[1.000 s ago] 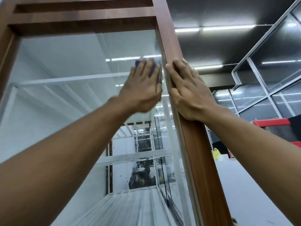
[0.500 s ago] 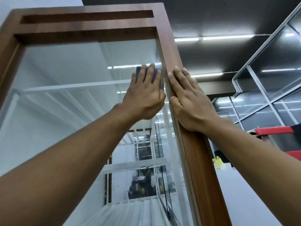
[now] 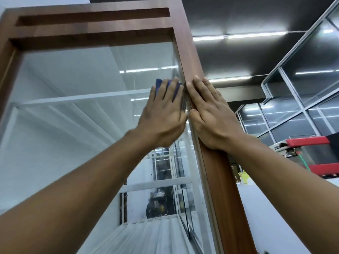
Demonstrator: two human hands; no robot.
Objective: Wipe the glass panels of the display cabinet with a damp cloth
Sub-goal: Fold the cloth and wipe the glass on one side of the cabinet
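The display cabinet's left frame post [image 3: 7, 70] is brown wood-grain and runs up to a recessed top rail [image 3: 91, 33] of the same finish. The front glass panel [image 3: 82, 79] fills the opening between the posts. A glass shelf [image 3: 82, 98] is visible through it in the upper part of the cabinet, and ceiling lights are reflected in the pane.

The left hand [image 3: 163, 116] lies flat on the glass panel in its upper right area, just beside the right post. Its fingers are straight and slightly spread, pointing upward. They press a blue cloth [image 3: 158, 83] against the glass. The cloth shows above the fingertips and between the fingers; the rest is covered by the hand.

The right frame post [image 3: 220, 180] stands directly right of the cloth. The right hand [image 3: 211, 116] rests flat on the outer face of this post, level with the left hand. Its fingers are straight and held close together, and the thumb lies along the post edge next to the glass. The two hands nearly touch at the thumbs.

Further right, a fluorescent ceiling light [image 3: 256, 34] hangs under a dark ceiling. A metal-framed glass partition [image 3: 302, 79] occupies the right side. Below it are a red object [image 3: 308, 140], a small yellow item [image 3: 243, 177] and a white surface [image 3: 266, 217].
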